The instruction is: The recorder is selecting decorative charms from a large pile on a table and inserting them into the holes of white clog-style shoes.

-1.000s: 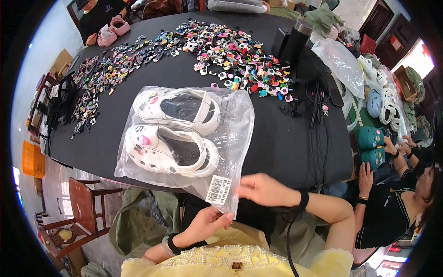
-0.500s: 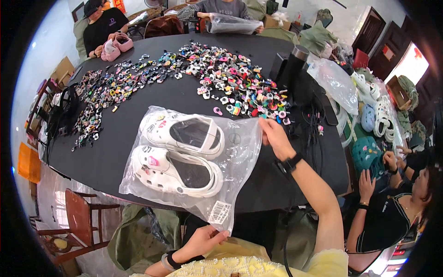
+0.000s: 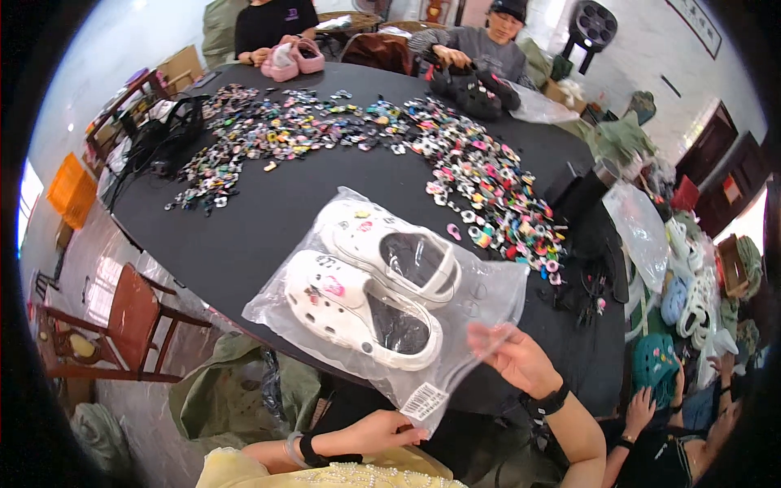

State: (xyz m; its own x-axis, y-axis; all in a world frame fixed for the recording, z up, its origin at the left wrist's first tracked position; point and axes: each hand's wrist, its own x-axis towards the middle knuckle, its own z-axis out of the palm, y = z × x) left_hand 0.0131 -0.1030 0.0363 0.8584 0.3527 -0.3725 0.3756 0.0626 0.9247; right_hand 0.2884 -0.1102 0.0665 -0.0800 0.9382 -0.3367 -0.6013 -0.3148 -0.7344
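Note:
A clear plastic bag point(image 3: 488, 297) lies on the black round table point(image 3: 268, 211) near its front edge, holding a pair of white clogs point(image 3: 370, 281) decorated with small charms. My right hand point(image 3: 514, 358) pinches the bag's open right edge. My left hand point(image 3: 376, 431) grips the bag's near corner, next to its white barcode label point(image 3: 425, 401). Both wrists wear dark bands.
A long spread of several colourful shoe charms point(image 3: 455, 163) crosses the table. Two other people sit at the far side with pink clogs point(image 3: 289, 58) and black clogs point(image 3: 476, 89). A wooden chair point(image 3: 122, 321) stands left; more clogs point(image 3: 691, 297) and another person's hands point(image 3: 643, 407) lie right.
My right hand has come back from the bag's far right side to its near right edge. The view has tilted up, showing more of the far table.

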